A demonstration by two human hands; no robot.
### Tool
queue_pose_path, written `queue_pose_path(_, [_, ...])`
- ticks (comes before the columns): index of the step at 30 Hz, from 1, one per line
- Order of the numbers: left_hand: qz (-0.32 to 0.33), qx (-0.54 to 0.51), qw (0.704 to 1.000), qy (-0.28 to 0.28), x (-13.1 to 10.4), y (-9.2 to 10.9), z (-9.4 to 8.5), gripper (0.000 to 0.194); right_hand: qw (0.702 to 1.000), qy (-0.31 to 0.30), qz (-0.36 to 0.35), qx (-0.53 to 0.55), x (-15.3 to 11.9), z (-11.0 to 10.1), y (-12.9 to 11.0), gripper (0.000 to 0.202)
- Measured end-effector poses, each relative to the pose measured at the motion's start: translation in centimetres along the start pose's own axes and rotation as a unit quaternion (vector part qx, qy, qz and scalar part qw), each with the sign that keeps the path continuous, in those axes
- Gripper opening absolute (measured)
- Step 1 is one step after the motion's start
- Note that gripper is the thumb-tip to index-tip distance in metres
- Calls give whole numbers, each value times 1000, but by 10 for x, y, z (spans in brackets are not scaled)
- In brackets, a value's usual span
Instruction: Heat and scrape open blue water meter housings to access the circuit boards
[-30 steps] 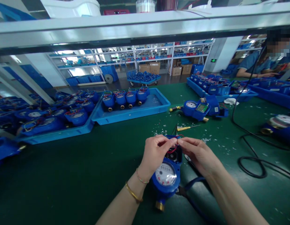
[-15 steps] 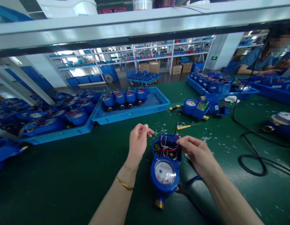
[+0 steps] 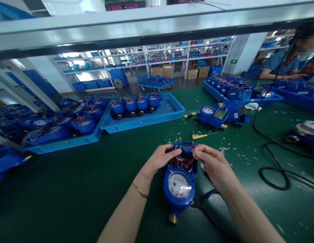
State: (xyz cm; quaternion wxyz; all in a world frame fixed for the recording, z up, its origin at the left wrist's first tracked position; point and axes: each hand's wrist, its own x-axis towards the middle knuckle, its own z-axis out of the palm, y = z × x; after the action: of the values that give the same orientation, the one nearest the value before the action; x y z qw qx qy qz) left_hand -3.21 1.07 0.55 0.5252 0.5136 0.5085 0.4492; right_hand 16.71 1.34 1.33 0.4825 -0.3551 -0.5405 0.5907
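A blue water meter lies on the green table in front of me, its round dial facing up and its brass pipe end toward me. The wiring compartment behind the dial is uncovered, with red, white and yellow wires inside. My left hand grips the left rear of this compartment, its thumb over the opening; the fingertips are partly hidden. At the right rear corner, my right hand pinches a thin red wire. Dark-handled pliers lie partly under the meter's right side. Behind it is a yellow-handled screwdriver.
Blue trays of meters stand at the left and back. Another opened meter and a tray of blue units are at the right. A black cable loops across the table. Beyond sits another person.
My left hand has moved right, from beside the meter onto its open compartment. My right hand keeps its pinch on the red wire and has barely moved.
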Motion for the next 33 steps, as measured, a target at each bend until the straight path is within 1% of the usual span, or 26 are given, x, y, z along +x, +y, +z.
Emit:
queue_pose_path(3, [21,-76,997,26,0,1,-2,36,1000,-4,-13,-19,-2,0,3,25])
queue_pose_path(6, [30,-133,990,41,0,2,-5,39,999,15,-26,-26,-4,-3,11,25])
queue_pose_path(11, [16,-172,984,34,0,2,-6,37,995,96,-15,-22,-2,-11,24,30])
queue_pose_path(12, [15,-176,984,32,0,2,-5,36,994,104,-9,-22,-1,-12,25,33])
queue_pose_path(14, [13,-183,983,30,-1,2,-4,37,995,101,4,-24,1,-13,26,40])
queue_pose_path(18, [10,-187,982,27,-1,4,-4,37,997,75,33,-12,2,-8,23,50])
queue_pose_path(22, [8,-182,983,23,-2,5,-3,36,995,84,46,2,4,-1,23,54])
queue_pose_path(28, [12,-156,988,15,-3,7,-3,35,995,82,57,19,8,3,20,49])
queue_pose_path(33, [22,-97,995,15,-6,12,-4,32,993,95,63,24,11,3,16,48])
